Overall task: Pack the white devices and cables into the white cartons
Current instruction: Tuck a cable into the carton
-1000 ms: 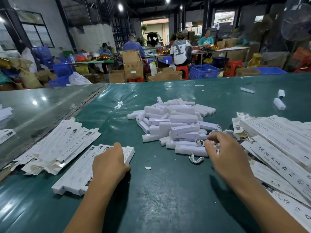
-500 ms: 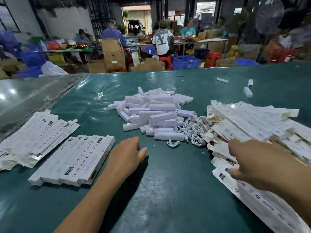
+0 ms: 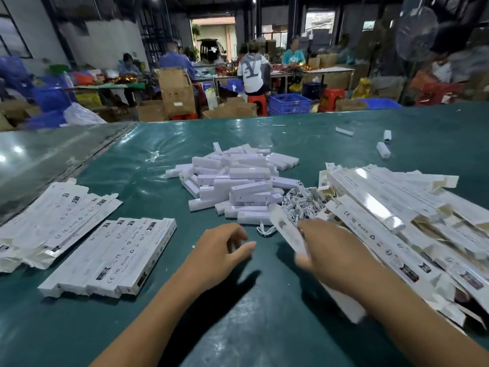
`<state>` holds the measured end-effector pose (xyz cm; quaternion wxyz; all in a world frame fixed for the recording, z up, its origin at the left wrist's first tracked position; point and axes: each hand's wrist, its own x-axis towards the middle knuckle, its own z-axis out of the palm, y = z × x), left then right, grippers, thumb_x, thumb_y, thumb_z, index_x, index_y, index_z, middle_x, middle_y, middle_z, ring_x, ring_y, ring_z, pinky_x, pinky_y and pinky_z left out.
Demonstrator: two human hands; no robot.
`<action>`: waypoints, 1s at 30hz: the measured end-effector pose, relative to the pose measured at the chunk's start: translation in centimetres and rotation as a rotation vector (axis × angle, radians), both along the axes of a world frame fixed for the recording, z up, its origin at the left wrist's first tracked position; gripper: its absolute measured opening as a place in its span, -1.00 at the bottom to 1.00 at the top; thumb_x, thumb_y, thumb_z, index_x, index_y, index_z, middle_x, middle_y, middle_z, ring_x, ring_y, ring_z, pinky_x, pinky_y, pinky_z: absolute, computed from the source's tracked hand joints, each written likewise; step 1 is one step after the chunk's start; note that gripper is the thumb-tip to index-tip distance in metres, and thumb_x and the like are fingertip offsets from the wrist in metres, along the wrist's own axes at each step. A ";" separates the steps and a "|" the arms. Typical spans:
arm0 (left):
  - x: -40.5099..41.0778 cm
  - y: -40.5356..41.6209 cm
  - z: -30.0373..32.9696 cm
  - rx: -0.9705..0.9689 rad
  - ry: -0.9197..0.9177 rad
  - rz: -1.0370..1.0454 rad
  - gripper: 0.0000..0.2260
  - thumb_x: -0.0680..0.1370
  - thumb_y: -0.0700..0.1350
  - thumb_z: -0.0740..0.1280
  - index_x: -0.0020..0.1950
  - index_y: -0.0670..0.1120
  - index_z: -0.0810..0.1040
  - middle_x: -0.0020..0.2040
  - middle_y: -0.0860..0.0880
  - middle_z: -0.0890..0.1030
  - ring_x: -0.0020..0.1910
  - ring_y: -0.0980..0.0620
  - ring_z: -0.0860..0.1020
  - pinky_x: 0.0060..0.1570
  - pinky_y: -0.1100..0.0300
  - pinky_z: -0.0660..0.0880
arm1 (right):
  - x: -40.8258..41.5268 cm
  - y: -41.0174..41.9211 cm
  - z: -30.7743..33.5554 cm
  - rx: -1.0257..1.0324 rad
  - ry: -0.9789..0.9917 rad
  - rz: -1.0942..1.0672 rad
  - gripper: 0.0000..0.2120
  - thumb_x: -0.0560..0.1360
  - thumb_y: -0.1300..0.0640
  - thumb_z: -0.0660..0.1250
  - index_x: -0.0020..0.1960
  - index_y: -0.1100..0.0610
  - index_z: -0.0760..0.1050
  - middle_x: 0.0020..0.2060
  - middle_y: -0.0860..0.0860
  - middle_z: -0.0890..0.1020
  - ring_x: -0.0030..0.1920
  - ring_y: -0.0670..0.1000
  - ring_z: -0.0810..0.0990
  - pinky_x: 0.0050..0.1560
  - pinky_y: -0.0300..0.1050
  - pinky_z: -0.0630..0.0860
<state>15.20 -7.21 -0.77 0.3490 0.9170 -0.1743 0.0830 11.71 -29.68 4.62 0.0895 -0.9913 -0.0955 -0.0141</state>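
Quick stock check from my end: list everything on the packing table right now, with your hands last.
white devices: a heap, too many to count, table centre
loose devices: three, white, far right
cables: a tangle, white, between heap and flat cartons
flat cartons: large pile, white, right
filled cartons: one neat row, white, near left
carton pile: white, far left
table: green
left hand: holds nothing
right hand: grips one carton

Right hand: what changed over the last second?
The right hand left the cables, reached to the flat carton stack on the right, and now holds one carton, bringing it toward the centre. The left hand came off the packed cartons and hovers, holding nothing. Device pile unchanged.
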 end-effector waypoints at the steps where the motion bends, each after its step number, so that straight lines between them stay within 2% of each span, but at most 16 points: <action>1: -0.3 -0.4 0.4 -0.183 0.088 -0.056 -0.72 0.51 0.15 0.46 0.12 0.04 0.59 -0.02 0.12 0.67 -0.04 0.19 0.60 -0.02 0.27 0.49 | 0.9 0.3 0.2 0.243 -0.041 0.059 -0.78 0.51 0.04 0.40 0.11 -0.04 0.44 -0.05 -0.13 0.58 -0.04 -0.02 0.61 -0.14 -0.13 0.46; 3: -0.5 -1.3 1.5 -0.530 0.262 -0.197 -0.48 0.46 0.16 0.48 0.36 0.04 0.47 0.27 0.10 0.61 0.23 0.19 0.57 0.18 0.22 0.52 | 2.2 1.3 0.7 0.708 -0.063 0.212 -0.60 0.48 0.14 0.50 0.25 -0.07 0.47 0.00 -0.16 0.68 0.00 -0.16 0.67 -0.01 -0.26 0.54; 4: -0.3 -1.6 2.1 -0.598 0.274 -0.263 -0.42 0.48 0.11 0.49 0.43 0.03 0.40 0.35 0.08 0.57 0.32 0.12 0.54 0.23 0.15 0.53 | 2.8 1.8 0.7 0.888 -0.041 0.281 -0.53 0.48 0.20 0.52 0.30 -0.05 0.46 0.03 -0.13 0.70 0.05 -0.14 0.68 0.07 -0.25 0.57; 6: 0.1 -2.0 3.4 -0.593 0.232 -0.370 -0.43 0.53 -0.06 0.50 0.46 -0.03 0.33 0.36 0.03 0.56 0.34 0.03 0.54 0.23 0.11 0.55 | 3.8 2.7 0.5 1.169 0.032 0.354 -0.53 0.48 0.31 0.50 0.31 0.02 0.47 0.06 -0.05 0.72 0.08 -0.04 0.71 0.09 -0.14 0.61; 8: 0.7 -1.8 4.4 -0.529 0.210 -0.377 -0.44 0.53 -0.20 0.50 0.45 -0.07 0.33 0.31 -0.01 0.60 0.30 0.00 0.58 0.21 0.08 0.57 | 4.5 3.2 -0.1 1.311 0.075 0.370 -0.60 0.49 0.34 0.47 0.26 0.09 0.50 0.07 0.03 0.73 0.10 0.03 0.71 0.08 -0.07 0.63; 10: 1.2 -1.3 4.5 -0.363 0.119 -0.313 -0.50 0.55 -0.23 0.46 0.44 -0.02 0.38 0.27 0.02 0.62 0.26 0.00 0.60 0.25 -0.04 0.55 | 5.0 3.0 -0.8 1.242 -0.049 0.359 -0.70 0.50 0.25 0.49 0.20 0.09 0.56 0.04 0.02 0.74 0.10 0.02 0.71 0.09 -0.01 0.63; 12: 1.1 -0.6 3.8 -0.221 0.073 -0.253 -0.60 0.57 -0.24 0.36 0.34 0.12 0.48 0.16 0.07 0.66 0.13 0.02 0.63 0.19 -0.08 0.56 | 5.0 2.7 -1.7 1.231 -0.163 0.305 -0.71 0.48 0.10 0.52 0.18 -0.01 0.58 0.00 -0.02 0.73 0.07 0.00 0.71 0.02 0.06 0.66; 14: 0.8 0.0 3.5 -0.203 0.129 -0.242 -0.64 0.46 -0.22 0.25 0.10 0.21 0.55 -0.04 0.09 0.67 -0.13 0.09 0.64 -0.03 -0.01 0.62 | 4.8 2.5 -2.2 1.333 -0.197 0.285 -0.65 0.46 0.01 0.52 0.22 -0.07 0.55 0.03 -0.03 0.72 0.07 -0.01 0.70 -0.02 0.09 0.68; 16: 0.5 0.2 3.2 -0.197 0.177 -0.237 -0.78 0.43 -0.11 0.32 0.01 0.17 0.53 -0.16 0.02 0.64 -0.33 0.09 0.58 -0.27 0.00 0.61 | 4.8 2.5 -2.3 1.360 -0.188 0.356 -0.71 0.45 -0.03 0.50 0.15 -0.11 0.58 0.00 -0.02 0.71 0.02 -0.02 0.69 -0.14 0.00 0.67; 18: 0.1 -0.2 2.9 -0.188 0.113 -0.165 -0.68 0.43 0.02 0.46 0.11 0.20 0.46 -0.14 0.06 0.64 -0.30 0.08 0.61 -0.27 0.04 0.60 | 4.8 2.6 -2.4 1.434 -0.150 0.364 -0.80 0.44 -0.04 0.50 0.03 -0.05 0.60 -0.08 0.07 0.71 -0.08 0.06 0.70 -0.26 -0.04 0.63; 20: -0.2 -0.9 2.3 0.034 -0.183 0.040 -0.51 0.39 0.09 0.55 0.18 0.20 0.36 -0.06 0.15 0.66 -0.22 0.04 0.64 -0.24 0.08 0.59 | 4.7 3.2 -2.7 1.461 -0.186 0.270 -0.77 0.41 -0.08 0.52 -0.02 -0.01 0.58 -0.18 0.10 0.71 -0.21 0.07 0.70 -0.31 -0.06 0.61; 22: -0.8 -1.8 2.0 0.221 -0.379 0.170 -0.48 0.40 0.03 0.55 0.23 0.12 0.34 -0.08 0.12 0.66 -0.25 -0.04 0.64 -0.36 0.11 0.53 | 4.4 3.9 -3.5 1.411 -0.227 0.175 -0.69 0.37 -0.14 0.53 0.03 -0.10 0.54 -0.22 0.06 0.70 -0.24 0.02 0.70 -0.26 -0.07 0.63; 25: -0.9 -2.4 1.8 0.177 -0.360 0.166 -0.68 0.52 -0.10 0.37 0.24 0.00 0.42 -0.06 0.01 0.60 -0.16 -0.16 0.60 -0.29 0.02 0.49 | 3.7 4.2 -4.2 1.273 -0.389 0.115 -0.60 0.40 -0.18 0.50 0.15 -0.21 0.43 -0.04 -0.10 0.67 -0.02 -0.04 0.69 -0.08 -0.14 0.64; 27: -0.8 -2.0 1.7 0.142 -0.330 0.133 -0.71 0.54 -0.14 0.33 0.25 -0.02 0.44 -0.05 -0.01 0.58 -0.14 -0.17 0.56 -0.22 -0.03 0.48 | 3.5 4.0 -4.1 1.036 -0.642 0.133 -0.68 0.48 -0.11 0.44 0.18 -0.08 0.47 0.08 -0.19 0.57 0.15 -0.07 0.59 0.10 -0.25 0.54; 28: -0.8 -1.9 1.8 0.134 -0.337 0.132 -0.71 0.54 -0.15 0.32 0.26 -0.01 0.44 -0.05 0.00 0.57 -0.15 -0.16 0.55 -0.21 -0.03 0.48 | 3.4 3.9 -4.1 0.916 -0.747 0.157 -0.73 0.52 -0.06 0.41 0.17 0.00 0.52 0.12 -0.17 0.53 0.20 -0.08 0.54 0.18 -0.27 0.47; 30: -1.0 -1.7 2.0 0.132 -0.346 0.121 -0.71 0.55 -0.14 0.32 0.26 0.00 0.45 -0.07 0.03 0.55 -0.15 -0.12 0.52 -0.22 -0.01 0.48 | 3.4 4.0 -4.0 0.798 -0.831 0.170 -0.77 0.55 0.00 0.35 0.12 0.10 0.62 0.11 -0.08 0.51 0.22 -0.08 0.46 0.26 -0.22 0.39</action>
